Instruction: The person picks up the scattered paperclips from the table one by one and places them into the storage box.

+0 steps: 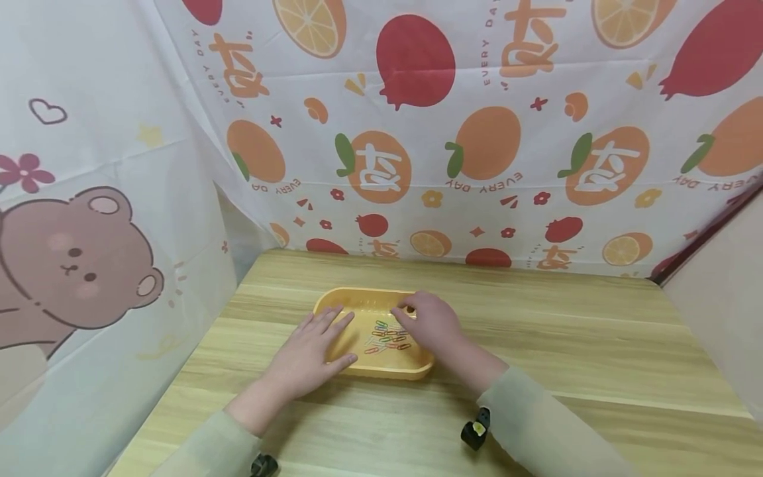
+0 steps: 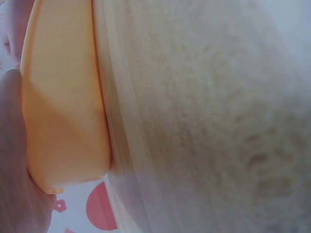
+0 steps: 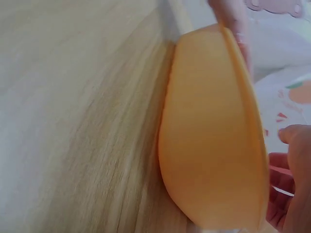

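Note:
A shallow yellow-orange plastic tray (image 1: pixel 352 372) stands on the table, and its outer wall (image 2: pixel 68 97) fills part of both wrist views. Inside it, several small coloured paper clips (image 1: pixel 387 336) lie scattered in a loose heap, in red, green, orange and blue. Spread over the tray's left end, my left hand (image 1: pixel 308 354) rests on the rim with fingers straight. My right hand (image 1: pixel 434 322) reaches over the right end, above the clips' right side. In the right wrist view its thumb stands apart from bent fingers (image 3: pixel 279 182), and nothing shows between them.
The wood-grain table (image 1: pixel 572 344) extends around the tray. A fruit-print cloth (image 1: pixel 489 205) hangs behind it, and a white cloth with a bear print (image 1: pixel 77 265) hangs at the left. A pale panel (image 1: pixel 721 298) borders the right side.

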Demonstrator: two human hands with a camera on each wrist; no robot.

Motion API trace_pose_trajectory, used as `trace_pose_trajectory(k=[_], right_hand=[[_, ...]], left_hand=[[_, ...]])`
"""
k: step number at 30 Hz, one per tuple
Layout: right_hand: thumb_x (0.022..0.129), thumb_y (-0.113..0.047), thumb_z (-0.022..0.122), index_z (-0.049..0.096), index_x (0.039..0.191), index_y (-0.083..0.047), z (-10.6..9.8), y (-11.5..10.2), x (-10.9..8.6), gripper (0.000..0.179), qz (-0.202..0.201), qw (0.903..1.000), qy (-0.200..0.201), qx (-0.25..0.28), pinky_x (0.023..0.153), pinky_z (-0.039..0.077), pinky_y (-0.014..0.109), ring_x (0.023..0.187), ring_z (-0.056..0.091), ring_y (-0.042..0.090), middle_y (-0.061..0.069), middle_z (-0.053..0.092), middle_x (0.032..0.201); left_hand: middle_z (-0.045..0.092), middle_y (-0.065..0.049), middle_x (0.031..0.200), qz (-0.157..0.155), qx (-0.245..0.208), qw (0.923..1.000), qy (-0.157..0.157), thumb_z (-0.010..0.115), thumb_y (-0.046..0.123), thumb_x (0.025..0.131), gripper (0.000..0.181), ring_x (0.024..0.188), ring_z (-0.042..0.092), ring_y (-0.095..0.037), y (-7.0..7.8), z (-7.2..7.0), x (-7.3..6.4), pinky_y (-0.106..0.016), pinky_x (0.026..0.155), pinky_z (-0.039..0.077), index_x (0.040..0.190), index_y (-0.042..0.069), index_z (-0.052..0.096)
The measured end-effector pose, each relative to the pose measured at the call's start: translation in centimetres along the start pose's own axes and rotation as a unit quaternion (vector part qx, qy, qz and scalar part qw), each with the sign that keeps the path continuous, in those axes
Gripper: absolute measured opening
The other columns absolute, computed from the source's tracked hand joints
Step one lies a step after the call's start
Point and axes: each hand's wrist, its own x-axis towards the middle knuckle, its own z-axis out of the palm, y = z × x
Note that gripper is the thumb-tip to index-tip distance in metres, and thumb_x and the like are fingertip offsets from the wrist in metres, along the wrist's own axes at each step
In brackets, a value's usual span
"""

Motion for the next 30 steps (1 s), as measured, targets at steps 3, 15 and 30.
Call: trace_pose_trajectory(k=[3,15,30], right_hand=[[0.096,-0.042,0.063,0.076,0.108,-0.021,-0.4,0.5,-0.3,0.028,0.032,0.998,0.03,0.046,0.073,0.053,0.032,0.087,0.059,0.014,-0.007,0.066,0.098],[0.096,-0.039,0.064,0.069,0.121,-0.015,-2.0,2.7,-1.9,0.035,0.066,0.9861,0.076,0.132,0.08,0.053,0.037,0.095,0.058,0.017,-0.002,0.063,0.106],[0.098,-0.039,0.062,0.066,0.126,-0.012,-2.9,4.9,-4.0,0.039,0.082,0.9821,0.063,0.158,0.08,0.051,0.036,0.098,0.056,0.018,0.0,0.062,0.108]], left_hand=[[0.029,-0.009,0.161,0.004,0.004,1.0,0.001,0.051,0.067,0.092,0.079,0.148,0.025,-0.03,-0.1,0.0,0.1,-0.052,0.121,0.015,0.156,0.023,0.035],[0.033,-0.009,0.159,0.018,0.02,0.9995,0.014,0.056,0.066,0.09,0.079,0.144,0.033,-0.031,-0.3,-0.5,0.2,-0.055,0.119,0.021,0.154,0.022,0.039],[0.03,-0.005,0.161,0.013,0.011,0.9998,0.0,0.057,0.059,0.094,0.074,0.147,0.024,-0.034,-0.3,-0.9,0.3,-0.058,0.12,0.008,0.156,0.026,0.035]])
